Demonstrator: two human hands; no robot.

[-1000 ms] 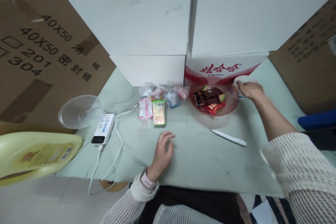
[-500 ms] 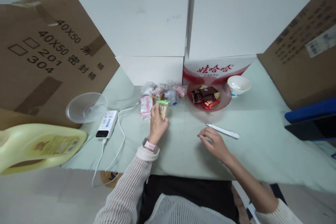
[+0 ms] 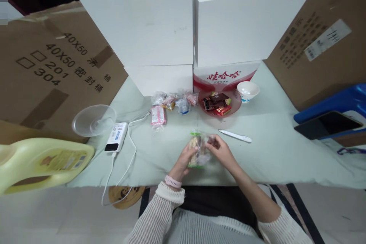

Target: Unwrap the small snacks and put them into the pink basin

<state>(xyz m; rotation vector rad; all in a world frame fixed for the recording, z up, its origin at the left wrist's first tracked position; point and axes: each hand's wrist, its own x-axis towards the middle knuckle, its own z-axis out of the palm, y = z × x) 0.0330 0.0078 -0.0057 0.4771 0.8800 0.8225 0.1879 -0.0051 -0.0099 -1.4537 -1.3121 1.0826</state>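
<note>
Close to the table's front edge, my left hand (image 3: pixel 185 159) grips a small snack packet (image 3: pixel 196 148) with green ends and pale contents inside clear plastic. My right hand (image 3: pixel 222 151) is closed, its fingertips pinching the loose clear wrapper on the packet's right side. Just beyond the right hand lies a white craft knife (image 3: pixel 236 136). Farther back, a pink-and-white wrapped packet (image 3: pixel 158 116) rests in front of several small items in clear bags (image 3: pixel 171 101). A reddish see-through bowl (image 3: pixel 239 108) holds several wrapped snacks (image 3: pixel 219 103).
A white paper bowl (image 3: pixel 248 90) stands beside the reddish bowl. To the left are a clear plastic bowl (image 3: pixel 78 122), a cabled power bank (image 3: pixel 116 137) and a yellow jug (image 3: pixel 45 164). White boxes (image 3: pixel 143 30) wall the back. A phone (image 3: pixel 328 124) is at right.
My left hand has brought the green-ended packet from beside the bagged items toward the front edge. My right hand has moved left and taken hold of its wrapper. The camera view has shifted.
</note>
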